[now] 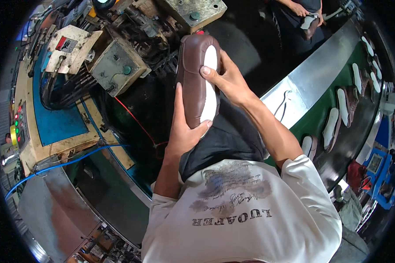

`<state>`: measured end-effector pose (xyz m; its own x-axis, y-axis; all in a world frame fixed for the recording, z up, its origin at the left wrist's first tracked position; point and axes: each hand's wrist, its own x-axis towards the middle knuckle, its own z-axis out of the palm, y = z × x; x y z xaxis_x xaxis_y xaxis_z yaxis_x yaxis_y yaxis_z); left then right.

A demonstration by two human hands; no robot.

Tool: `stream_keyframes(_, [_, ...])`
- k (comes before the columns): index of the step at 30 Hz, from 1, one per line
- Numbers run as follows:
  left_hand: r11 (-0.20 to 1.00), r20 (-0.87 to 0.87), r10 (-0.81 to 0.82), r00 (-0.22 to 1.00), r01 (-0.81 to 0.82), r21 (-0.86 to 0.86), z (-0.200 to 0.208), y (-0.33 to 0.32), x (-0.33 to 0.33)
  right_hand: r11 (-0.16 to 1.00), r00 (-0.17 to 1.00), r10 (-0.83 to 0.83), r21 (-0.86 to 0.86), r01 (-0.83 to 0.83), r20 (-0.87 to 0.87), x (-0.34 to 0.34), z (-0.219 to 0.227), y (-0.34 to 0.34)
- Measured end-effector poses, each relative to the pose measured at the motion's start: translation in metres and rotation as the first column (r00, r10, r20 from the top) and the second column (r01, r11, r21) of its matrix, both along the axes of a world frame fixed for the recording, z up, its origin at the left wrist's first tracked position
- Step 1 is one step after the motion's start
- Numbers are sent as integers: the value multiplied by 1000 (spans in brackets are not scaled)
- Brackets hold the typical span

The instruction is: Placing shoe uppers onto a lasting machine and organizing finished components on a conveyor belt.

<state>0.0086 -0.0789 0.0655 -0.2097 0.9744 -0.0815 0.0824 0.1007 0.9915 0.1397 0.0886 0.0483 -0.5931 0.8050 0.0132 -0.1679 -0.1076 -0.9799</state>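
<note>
A brown shoe upper (192, 94) with a white underside (210, 94) is held up between my two hands, its long side running away from me. My left hand (184, 133) grips the near end, thumb over the white underside and fingers along the left side. Around the far end's right side closes my right hand (232, 81), its thumb pressing where brown meets white. Parts of both hands' fingers are hidden behind the shoe.
At left stands a machine with grey control boxes (117, 68), black hoses and a blue hose (70, 164). A metal ledge (294, 94) holds a thin bent tool. Beyond it, more shoes (331, 127) lie on a green belt (309, 125). Another person's hands (299, 9) hold a shoe at top right.
</note>
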Motion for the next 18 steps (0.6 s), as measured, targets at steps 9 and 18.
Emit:
stream_keyframes(9, [979, -729, 201, 655, -167, 120, -51, -85, -43, 924, 926, 378, -60, -377, 1, -27, -2, 7])
stream_keyframes(18, [443, -352, 794, 496, -868, -223, -124, -251, -131, 957, 900, 93, -287, 37, 426, 51, -89, 17])
